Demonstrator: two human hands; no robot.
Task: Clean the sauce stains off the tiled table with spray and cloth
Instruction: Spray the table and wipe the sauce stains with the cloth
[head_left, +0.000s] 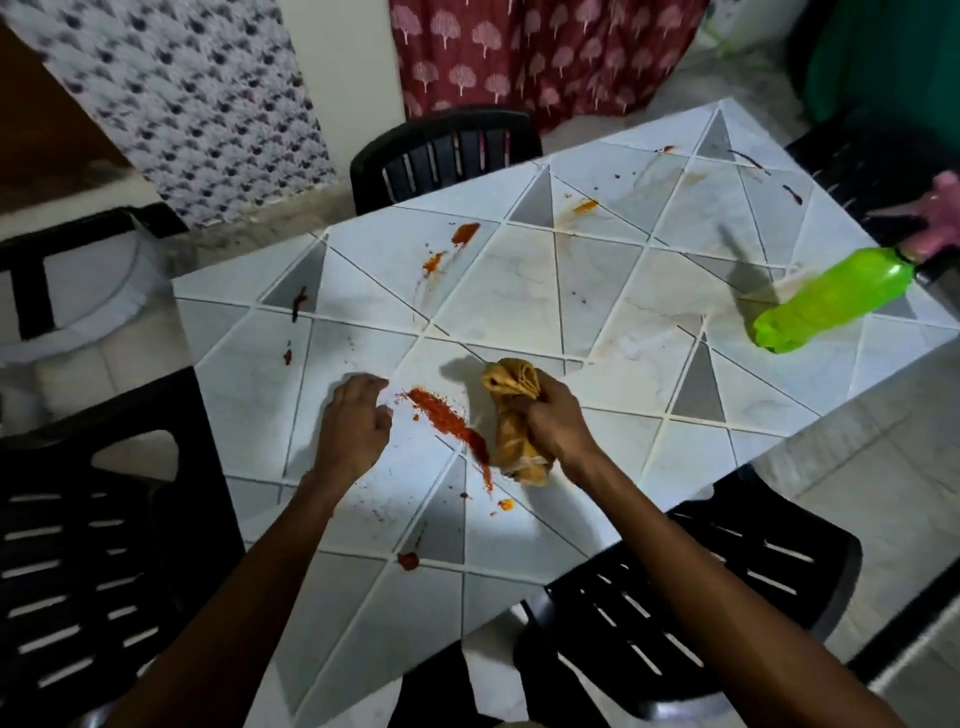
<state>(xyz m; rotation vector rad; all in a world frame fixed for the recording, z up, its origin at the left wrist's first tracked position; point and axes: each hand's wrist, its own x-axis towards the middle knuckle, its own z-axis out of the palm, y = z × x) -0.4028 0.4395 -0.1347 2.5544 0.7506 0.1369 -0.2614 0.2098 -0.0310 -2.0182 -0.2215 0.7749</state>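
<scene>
My right hand (553, 421) grips a bunched tan cloth (511, 415) that stands on the white tiled table (649, 312). A long red sauce smear (449, 421) lies just left of the cloth, between my hands. My left hand (356, 421) hovers with loosely curled fingers over the table left of that smear and holds nothing. More sauce stains lie at the far middle (462, 234), at the left (298, 304) and near the front edge (408, 560). A green spray bottle (831, 301) with a pink trigger head (935, 218) lies on its side at the table's right edge.
Black plastic chairs stand around the table: one at the far side (441, 150), one at the left (93, 561), one at the front right (701, 597), one at the far right (857, 156). Patterned curtains hang behind.
</scene>
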